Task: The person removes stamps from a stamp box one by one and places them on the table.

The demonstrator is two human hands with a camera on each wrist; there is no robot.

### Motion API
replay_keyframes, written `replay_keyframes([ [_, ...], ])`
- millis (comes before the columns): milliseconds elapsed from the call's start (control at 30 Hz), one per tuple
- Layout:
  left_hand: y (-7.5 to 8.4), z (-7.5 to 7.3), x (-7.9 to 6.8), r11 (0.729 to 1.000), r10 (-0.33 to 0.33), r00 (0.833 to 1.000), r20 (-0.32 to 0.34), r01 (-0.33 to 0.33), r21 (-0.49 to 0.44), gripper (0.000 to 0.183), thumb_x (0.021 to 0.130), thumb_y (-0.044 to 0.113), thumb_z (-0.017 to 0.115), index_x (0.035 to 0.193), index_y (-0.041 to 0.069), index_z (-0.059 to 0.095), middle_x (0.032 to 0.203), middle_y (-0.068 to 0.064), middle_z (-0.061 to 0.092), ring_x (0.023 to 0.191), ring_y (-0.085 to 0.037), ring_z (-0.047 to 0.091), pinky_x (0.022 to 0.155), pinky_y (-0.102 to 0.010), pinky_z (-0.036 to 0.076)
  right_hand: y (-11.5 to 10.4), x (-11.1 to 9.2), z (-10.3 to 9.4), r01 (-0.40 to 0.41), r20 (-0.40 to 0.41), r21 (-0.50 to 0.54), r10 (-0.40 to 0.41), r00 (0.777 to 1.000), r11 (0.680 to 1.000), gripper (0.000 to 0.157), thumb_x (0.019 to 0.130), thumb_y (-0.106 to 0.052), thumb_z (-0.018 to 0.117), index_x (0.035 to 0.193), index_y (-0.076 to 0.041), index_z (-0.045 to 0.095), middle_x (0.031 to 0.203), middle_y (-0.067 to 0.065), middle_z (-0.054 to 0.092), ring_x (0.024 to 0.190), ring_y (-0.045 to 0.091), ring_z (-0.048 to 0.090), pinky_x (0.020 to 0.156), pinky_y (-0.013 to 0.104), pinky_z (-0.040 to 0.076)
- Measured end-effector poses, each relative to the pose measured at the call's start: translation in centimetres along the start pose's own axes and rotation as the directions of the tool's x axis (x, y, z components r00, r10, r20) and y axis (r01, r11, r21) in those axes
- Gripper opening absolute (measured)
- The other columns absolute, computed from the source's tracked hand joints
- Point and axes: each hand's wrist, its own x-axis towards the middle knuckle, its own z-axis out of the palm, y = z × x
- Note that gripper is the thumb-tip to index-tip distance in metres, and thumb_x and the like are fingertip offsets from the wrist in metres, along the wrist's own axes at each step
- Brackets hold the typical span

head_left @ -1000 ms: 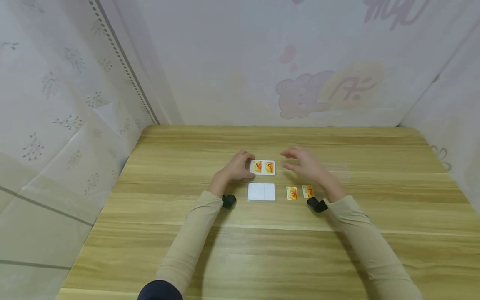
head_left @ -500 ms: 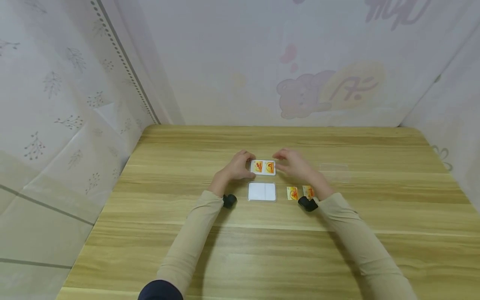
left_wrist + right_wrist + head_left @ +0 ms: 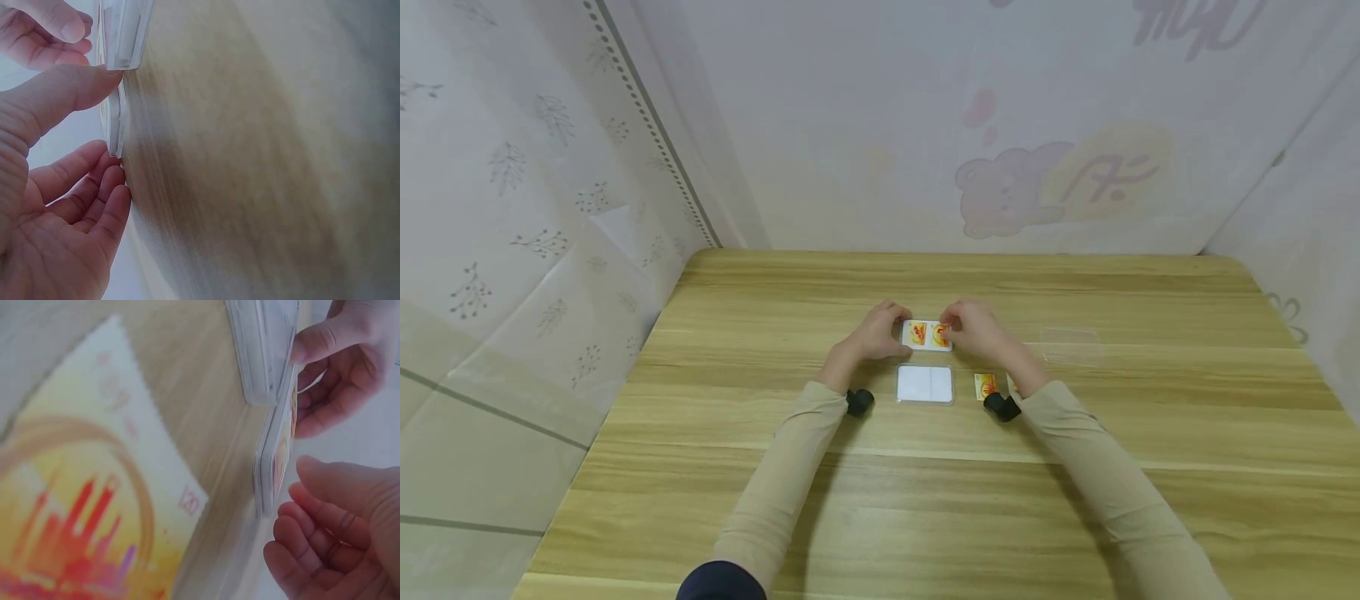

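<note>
Two orange and yellow stamps, the left one (image 3: 917, 333) and the right one (image 3: 938, 336), lie side by side in a white stamp case (image 3: 928, 336) with a clear rim. My left hand (image 3: 874, 332) grips the case's left end, thumb at the near edge and fingers at the far edge. My right hand (image 3: 979, 331) is at the right end, its fingertips overlapping the right stamp in the head view. In the right wrist view its thumb and fingers (image 3: 290, 544) are loosely curled close to the case, with nothing between them.
A second white case (image 3: 924, 384) with two blank halves lies nearer on the wooden table (image 3: 880, 517). Right of it is a loose stamp (image 3: 985, 387); another beside it is mostly hidden by my right wrist. A clear plastic sheet (image 3: 1071, 346) lies farther right.
My right hand has moved left to the right end of the stamp case, its fingertips now over the right stamp. My left hand has stayed on the case.
</note>
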Motion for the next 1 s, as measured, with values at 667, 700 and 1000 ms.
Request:
replay_keyframes([
  [667,0.2,-0.1,-0.1,1.000,0.005,1.000,-0.003,-0.005,0.012,0.055,0.075,0.011,0.074,0.124,-0.005,0.053,0.122,-0.016,0.050,0.116,-0.029,0.044,0.103,-0.038,0.034,-1.0,1.2,0.3,-0.088,0.020,-0.038,0.089,0.996,0.995,0.013,0.078,0.001,0.072,0.088,0.006,0.065,0.080,0.013,0.062,0.076,0.023,0.056,0.069,0.033,0.047],
  [700,0.2,-0.1,-0.1,1.000,0.005,1.000,-0.004,-0.005,0.011,0.055,0.075,0.011,0.074,0.123,-0.005,0.053,0.122,-0.016,0.050,0.116,-0.029,0.044,0.102,-0.038,0.035,-1.1,1.3,0.3,-0.093,0.021,-0.043,0.094,0.995,0.995,0.013,0.078,0.000,0.072,0.087,0.006,0.065,0.080,0.012,0.062,0.075,0.022,0.055,0.069,0.033,0.047],
  [1000,0.0,0.0,0.0,1.000,0.008,1.000,0.000,-0.008,0.007,0.055,0.075,0.011,0.073,0.124,-0.005,0.052,0.122,-0.016,0.050,0.116,-0.029,0.044,0.103,-0.037,0.034,-1.2,1.5,0.2,-0.130,0.050,-0.049,0.133,0.990,0.990,0.013,0.078,0.000,0.071,0.088,0.005,0.064,0.081,0.012,0.061,0.076,0.023,0.054,0.069,0.034,0.046],
])
